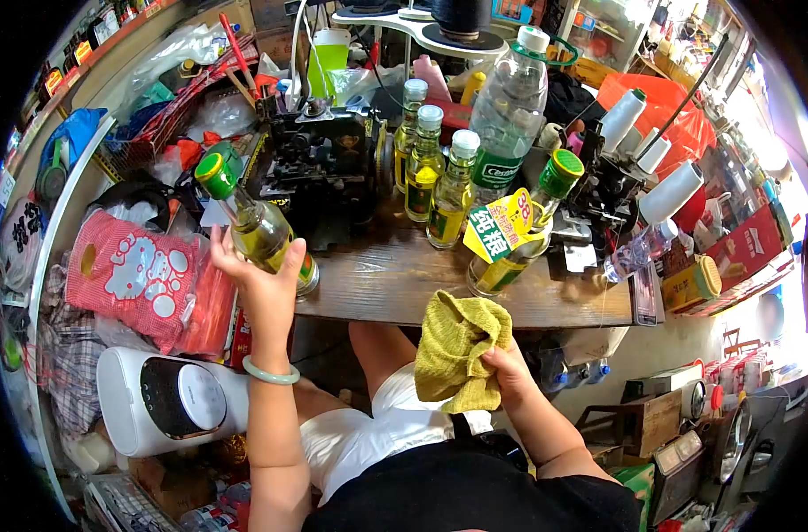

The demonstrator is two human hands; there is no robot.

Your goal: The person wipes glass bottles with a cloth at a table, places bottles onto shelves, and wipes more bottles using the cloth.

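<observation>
Bottle (273, 229) at ten o'clock, green-capped, sits between thumb and spread fingers of the left hand (267, 282); grip firmness I cannot tell. Toward five, by the desk (377, 279), the right hand (509, 365) clutches a crumpled cloth (457, 350). Wiping looks likely, calling for steadied glass against fabric.

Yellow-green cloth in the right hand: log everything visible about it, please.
The cloth is yellow-green, with a textured, towel-like surface that looks soft. It is bunched into loose folds, its lower edge uneven. The right hand grips it at its right side, thumb in view. In the picture it overlaps the front edge of the wooden table and part of the white shorts; whether it touches either cannot be told.
</observation>
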